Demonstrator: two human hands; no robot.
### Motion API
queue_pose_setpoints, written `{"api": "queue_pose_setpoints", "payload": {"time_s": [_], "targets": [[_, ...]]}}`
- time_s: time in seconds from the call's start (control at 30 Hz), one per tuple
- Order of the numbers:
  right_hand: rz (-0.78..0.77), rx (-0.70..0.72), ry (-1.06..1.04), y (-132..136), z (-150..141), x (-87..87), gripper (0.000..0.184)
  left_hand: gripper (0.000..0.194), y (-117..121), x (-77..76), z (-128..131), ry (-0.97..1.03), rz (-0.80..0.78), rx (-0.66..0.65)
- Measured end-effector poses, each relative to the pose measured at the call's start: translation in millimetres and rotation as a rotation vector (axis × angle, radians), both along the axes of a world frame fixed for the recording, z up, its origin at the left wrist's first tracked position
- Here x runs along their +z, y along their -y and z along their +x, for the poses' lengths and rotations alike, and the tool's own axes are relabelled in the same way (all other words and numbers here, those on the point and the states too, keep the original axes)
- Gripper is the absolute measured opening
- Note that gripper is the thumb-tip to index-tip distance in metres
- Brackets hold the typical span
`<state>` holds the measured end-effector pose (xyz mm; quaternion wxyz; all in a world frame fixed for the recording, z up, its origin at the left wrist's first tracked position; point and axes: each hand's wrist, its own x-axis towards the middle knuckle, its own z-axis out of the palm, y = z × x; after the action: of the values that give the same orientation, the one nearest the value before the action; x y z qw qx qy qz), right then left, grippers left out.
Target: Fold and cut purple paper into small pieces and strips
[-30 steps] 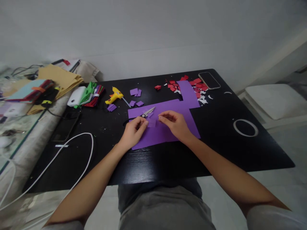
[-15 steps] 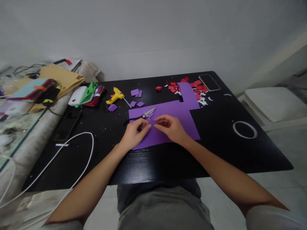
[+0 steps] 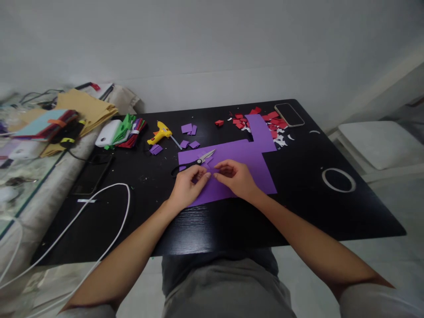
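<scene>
My left hand [image 3: 188, 184] is closed in a pinch over the large purple paper sheet [image 3: 255, 172]. Opposite it, my right hand [image 3: 237, 177] pinches with thumb and forefinger. Between the fingertips of both hands is a small purple paper piece [image 3: 212, 171], which blends with the sheet below, so its outline is hard to see. Scissors [image 3: 200, 161] with black handles lie partly spread just beyond my left hand. Their blades rest on the sheet, beside a few small cut purple pieces [image 3: 208, 161].
Farther back lie a yellow glue gun [image 3: 160, 133] and folded purple pieces [image 3: 188, 128]. A purple strip [image 3: 260, 130] overlaps red and white scraps [image 3: 239, 121] near a phone [image 3: 289, 114]. At right is a tape ring [image 3: 338, 179]; a white cable [image 3: 127, 198] curves at left.
My right hand has moved left and slightly down to meet the small purple piece at my left fingertips. The scissors and large sheet have stayed in place.
</scene>
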<state>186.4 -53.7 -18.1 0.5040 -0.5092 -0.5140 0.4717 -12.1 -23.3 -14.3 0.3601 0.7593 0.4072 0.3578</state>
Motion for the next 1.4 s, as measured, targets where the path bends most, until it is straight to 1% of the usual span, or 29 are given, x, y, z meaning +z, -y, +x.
{"api": "queue_pose_setpoints", "payload": {"time_s": [0.1,0.2,0.3,0.43,0.67,0.9,1.1,1.27,1.4], "targets": [[-0.029,0.001,-0.045,-1.8,2.5,1.1,0.025,0.02,-1.7,-1.2,-0.5,0.031,-0.026,0.026],[-0.032,0.009,-0.056,-2.2,2.6,1.1,0.025,0.021,-3.3,-3.0,-1.1,0.054,-0.068,0.014],[-0.024,0.014,-0.047,-1.5,1.5,1.1,0.023,0.021,-4.6,-3.7,-1.7,0.049,-0.11,-0.011],[-0.008,0.023,-0.015,0.3,1.2,2.4,0.022,0.021,-5.3,-2.9,-2.5,0.021,-0.126,-0.039],[0.019,0.043,0.011,2.5,-0.3,3.6,0.019,0.023,-5.4,-4.0,-3.1,0.035,-0.122,-0.037],[0.015,0.014,0.019,1.1,0.7,2.4,0.017,0.03,-6.3,-1.4,-4.2,0.03,-0.209,-0.029],[0.012,0.026,-0.003,0.4,1.7,1.9,0.019,0.028,-7.0,4.2,-4.5,0.096,-0.279,-0.045],[-0.014,0.007,-0.049,-1.3,0.9,1.5,0.019,0.029,-7.5,0.3,-1.5,0.166,-0.326,-0.007],[-0.033,0.014,-0.087,-2.3,0.4,0.2,0.023,0.031,-8.0,0.2,-0.2,0.269,-0.324,-0.011]]}}
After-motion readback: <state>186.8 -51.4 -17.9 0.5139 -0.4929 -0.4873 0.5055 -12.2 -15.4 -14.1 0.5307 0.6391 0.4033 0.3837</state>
